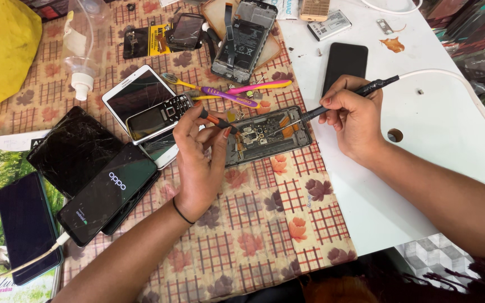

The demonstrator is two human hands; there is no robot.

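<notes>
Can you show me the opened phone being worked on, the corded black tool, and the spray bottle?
opened phone (268,136), head view, on its exposed inner board.
corded black tool (374,86), head view, on its handle.
spray bottle (83,45), head view, on its clear body.
</notes>
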